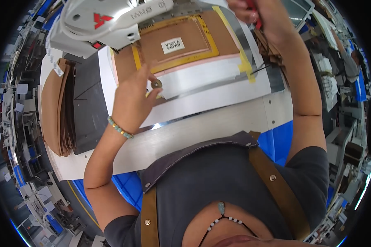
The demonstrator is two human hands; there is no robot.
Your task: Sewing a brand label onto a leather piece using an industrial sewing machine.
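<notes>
The left hand pinches a small disc between fingertips; the right hand curls around a red tool.

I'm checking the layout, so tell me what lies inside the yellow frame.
Inside the yellow frame shows a brown panel bearing a white label; what lies beneath the panel is covered.

Left grip pinching round piece, right grip holding red tool, brown panel

We're getting decent bright light on the white machine, glare off the shiny strip on its near side, and bendy, soft workshop clutter way out left of it.
</notes>
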